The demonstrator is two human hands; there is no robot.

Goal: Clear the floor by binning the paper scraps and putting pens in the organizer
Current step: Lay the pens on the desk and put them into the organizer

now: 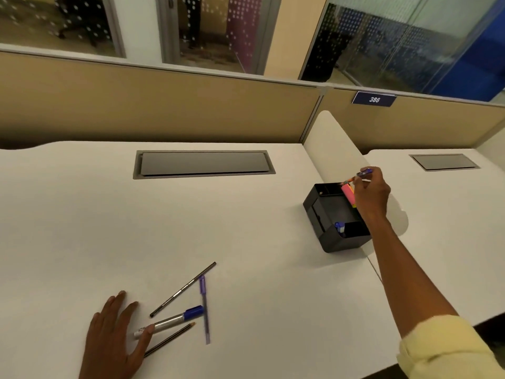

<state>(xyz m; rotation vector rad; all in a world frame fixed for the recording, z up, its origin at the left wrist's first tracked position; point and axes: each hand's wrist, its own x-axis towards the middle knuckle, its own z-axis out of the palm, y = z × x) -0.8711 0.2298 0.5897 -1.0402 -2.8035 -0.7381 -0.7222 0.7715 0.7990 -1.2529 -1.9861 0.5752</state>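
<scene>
A black desk organizer (329, 212) stands on the white desk (82, 214) at the right, with pink and orange items (347, 193) in one slot and a blue-capped item (339, 227) in a front slot. My right hand (372, 196) hovers over its far right corner, gripping a purple pen (362, 174). My left hand (114, 337) lies flat on the desk, fingers spread, thumb touching a silver marker with a blue cap (170, 321). Beside it lie a dark pen (183, 289), a purple pen (204, 310) and a pencil (170, 339).
A grey cable flap (203, 163) is set into the desk at the back, with a second one (444, 161) on the neighbouring desk. A white divider (332, 149) separates the desks. Beige partition panels run behind, one bearing a tag "386" (373, 99).
</scene>
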